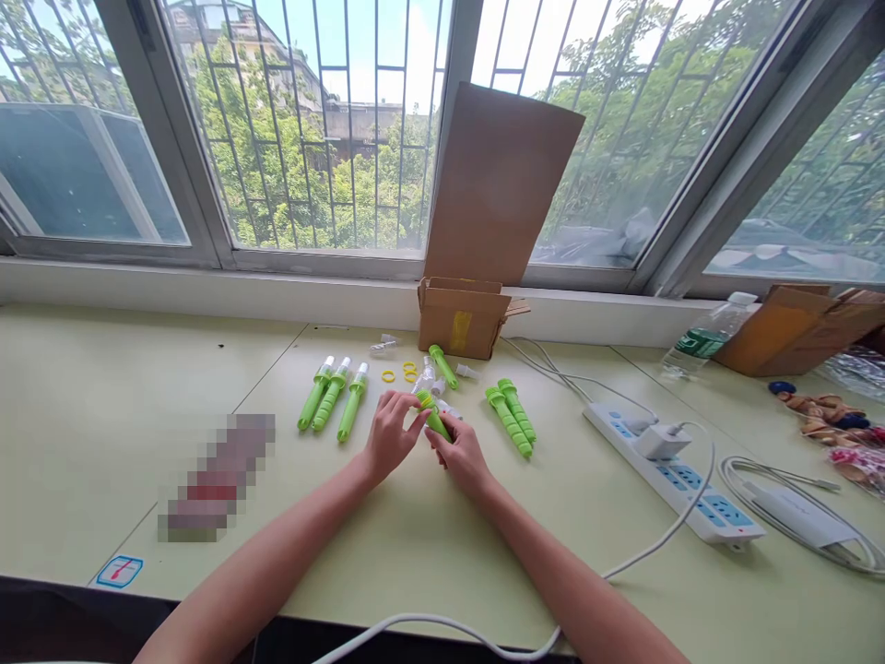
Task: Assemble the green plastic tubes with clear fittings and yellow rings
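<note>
Between both hands, over the table, is a green plastic tube (437,422) with a ribbed collar. My right hand (462,452) grips its lower body, fingers closed round it. At the upper end, the fingertips of my left hand (394,435) pinch the collar; whether a small part sits there is hidden. Left of my hands lie several green tubes with clear tips (330,395). To the right lie two green tubes without clear tips (512,417). Just beyond my hands are another green tube (443,365), yellow rings (388,376) and clear plastic tips (385,345).
An open cardboard box (456,318) stands by the window. On the right are a white power strip (674,475), a coiled charger cable (795,516), a plastic bottle (709,337) and another carton (795,327). A white cable runs along the front edge. A blurred item (221,480) lies left.
</note>
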Action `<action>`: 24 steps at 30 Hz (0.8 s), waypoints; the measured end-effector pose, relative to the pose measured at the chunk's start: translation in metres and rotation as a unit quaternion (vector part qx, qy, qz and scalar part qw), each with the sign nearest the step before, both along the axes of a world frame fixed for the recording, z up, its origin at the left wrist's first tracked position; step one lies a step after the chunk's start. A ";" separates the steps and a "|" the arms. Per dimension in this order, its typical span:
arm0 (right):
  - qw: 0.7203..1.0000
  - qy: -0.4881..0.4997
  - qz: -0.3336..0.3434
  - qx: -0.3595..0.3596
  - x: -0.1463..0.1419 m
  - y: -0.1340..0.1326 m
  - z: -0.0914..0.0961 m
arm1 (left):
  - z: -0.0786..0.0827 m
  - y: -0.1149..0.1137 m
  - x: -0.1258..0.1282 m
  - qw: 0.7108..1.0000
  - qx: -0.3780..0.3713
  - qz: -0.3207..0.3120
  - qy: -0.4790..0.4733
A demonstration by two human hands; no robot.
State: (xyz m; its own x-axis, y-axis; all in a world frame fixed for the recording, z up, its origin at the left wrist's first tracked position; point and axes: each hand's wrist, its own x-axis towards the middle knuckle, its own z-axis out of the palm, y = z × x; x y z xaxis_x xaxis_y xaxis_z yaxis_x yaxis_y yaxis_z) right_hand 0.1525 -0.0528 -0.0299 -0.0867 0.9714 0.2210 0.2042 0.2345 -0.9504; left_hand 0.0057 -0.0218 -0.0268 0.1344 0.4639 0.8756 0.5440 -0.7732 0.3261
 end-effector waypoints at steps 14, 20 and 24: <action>0.994 0.075 0.056 -0.064 0.000 -0.002 -0.001 | 0.000 0.002 0.003 1.000 -0.009 0.024 -0.002; 0.988 0.109 0.081 -0.074 0.002 -0.003 0.003 | 0.001 0.001 0.001 1.000 -0.012 0.018 -0.018; 0.993 0.078 0.077 -0.048 0.002 0.000 0.002 | 0.002 0.000 -0.001 1.000 -0.006 -0.005 -0.028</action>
State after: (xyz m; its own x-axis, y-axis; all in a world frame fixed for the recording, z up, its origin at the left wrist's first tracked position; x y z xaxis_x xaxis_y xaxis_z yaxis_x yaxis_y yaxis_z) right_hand 0.1547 -0.0533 -0.0277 -0.2089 0.9664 0.1496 0.0214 0.1575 -0.9873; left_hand 0.0048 -0.0218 -0.0244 0.0899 0.4739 0.8760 0.5177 -0.7736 0.3654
